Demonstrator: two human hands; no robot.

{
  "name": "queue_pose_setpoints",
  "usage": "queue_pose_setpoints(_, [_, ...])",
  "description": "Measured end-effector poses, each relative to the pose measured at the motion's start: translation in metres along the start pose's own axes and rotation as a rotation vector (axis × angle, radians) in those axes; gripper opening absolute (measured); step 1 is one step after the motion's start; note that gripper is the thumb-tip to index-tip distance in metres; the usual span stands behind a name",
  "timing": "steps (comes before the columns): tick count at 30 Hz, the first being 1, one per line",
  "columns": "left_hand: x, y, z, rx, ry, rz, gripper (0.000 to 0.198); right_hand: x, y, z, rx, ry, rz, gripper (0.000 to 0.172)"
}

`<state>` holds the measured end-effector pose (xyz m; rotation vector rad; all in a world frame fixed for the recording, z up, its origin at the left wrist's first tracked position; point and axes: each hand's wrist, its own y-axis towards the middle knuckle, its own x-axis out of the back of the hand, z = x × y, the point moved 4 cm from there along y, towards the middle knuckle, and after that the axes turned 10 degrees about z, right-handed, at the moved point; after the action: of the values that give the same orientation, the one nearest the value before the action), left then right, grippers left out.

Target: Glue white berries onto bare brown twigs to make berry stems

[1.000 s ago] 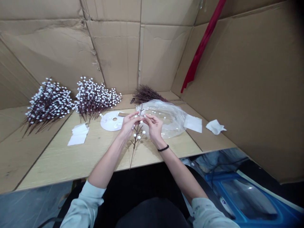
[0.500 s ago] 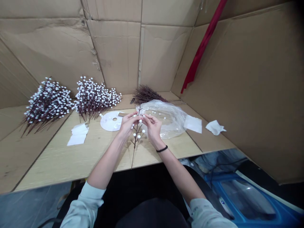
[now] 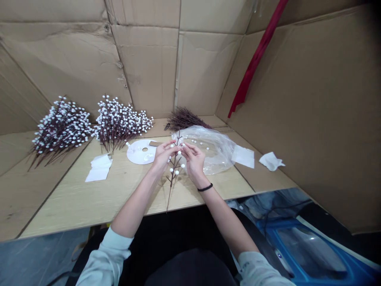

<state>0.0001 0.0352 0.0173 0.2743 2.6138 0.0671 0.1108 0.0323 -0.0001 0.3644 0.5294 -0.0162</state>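
Note:
A thin dark twig (image 3: 172, 183) with small white beads on its side shoots stands almost upright above the table's front edge. My left hand (image 3: 162, 155) grips its upper part with closed fingers. Close beside it, my right hand (image 3: 194, 159) pinches at a shoot near the top, fingers pressed together around a white bead. Just behind my hands lies a clear plastic bag (image 3: 214, 149) with loose white beads inside.
Two heaps of beaded twigs (image 3: 62, 129) (image 3: 120, 122) lie at the back left, bare twigs (image 3: 184, 118) at the back. A white disc (image 3: 139, 152), white paper pieces (image 3: 99, 168) (image 3: 244, 156) and a crumpled tissue (image 3: 270, 161) lie on the wooden table (image 3: 74, 202). Cardboard walls (image 3: 312, 103) enclose it.
Both hands stay on the twig with only small finger movements near its top. The view has shifted slightly.

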Motion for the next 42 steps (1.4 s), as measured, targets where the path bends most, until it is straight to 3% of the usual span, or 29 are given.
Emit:
queue_pose_setpoints(16, [-0.0027, 0.0, 0.0009, 0.006, -0.032, 0.052, 0.042, -0.001, 0.0002, 0.0018, -0.023, 0.022, 0.02, 0.02])
queue_pose_setpoints(42, [0.0008, 0.0019, 0.005, -0.029, -0.04, 0.008, 0.036, 0.0009, 0.0002, -0.0016, -0.001, -0.029, 0.012, 0.018])
